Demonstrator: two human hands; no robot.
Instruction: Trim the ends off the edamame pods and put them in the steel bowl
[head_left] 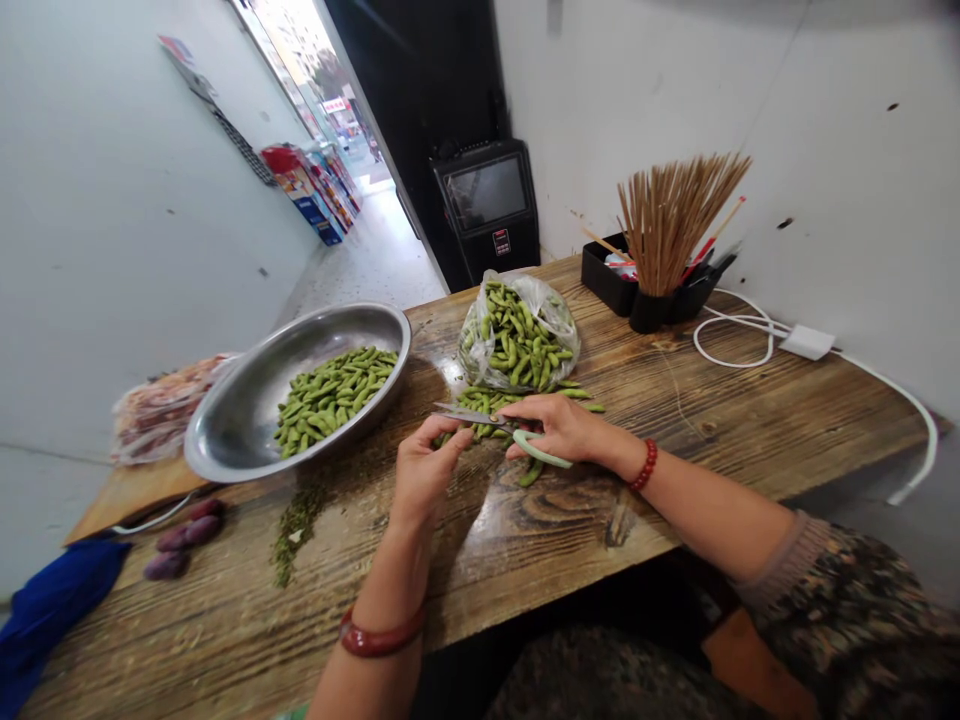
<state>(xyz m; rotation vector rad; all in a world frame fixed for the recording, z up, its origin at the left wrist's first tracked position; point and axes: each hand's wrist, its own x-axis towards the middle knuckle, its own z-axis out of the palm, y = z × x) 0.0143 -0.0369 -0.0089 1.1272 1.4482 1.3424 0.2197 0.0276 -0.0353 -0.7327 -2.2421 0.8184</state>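
My right hand (pixel 559 428) grips a pair of scissors (pixel 543 448) with pale green handles, its blades pointing left over my left hand. Between the thumb and fingers of my left hand (pixel 426 465) is a green edamame pod (pixel 444 438), mostly hidden by the fingers. Loose edamame pods (pixel 487 402) lie on the table just beyond both hands. Behind them stands an open clear plastic bag (pixel 559 315) full of pods. On the left, a wide steel basin (pixel 240 420) holds a heap of edamame pods (pixel 334 398).
Small green trimmings (pixel 296 530) lie in front of the basin, with several purple-red tubers (pixel 184 538) to their left. A bag of meat-like pieces (pixel 166 408) sits beside the basin. Bamboo skewers (pixel 667 225) stand at the back right, near a white cable (pixel 739 362).
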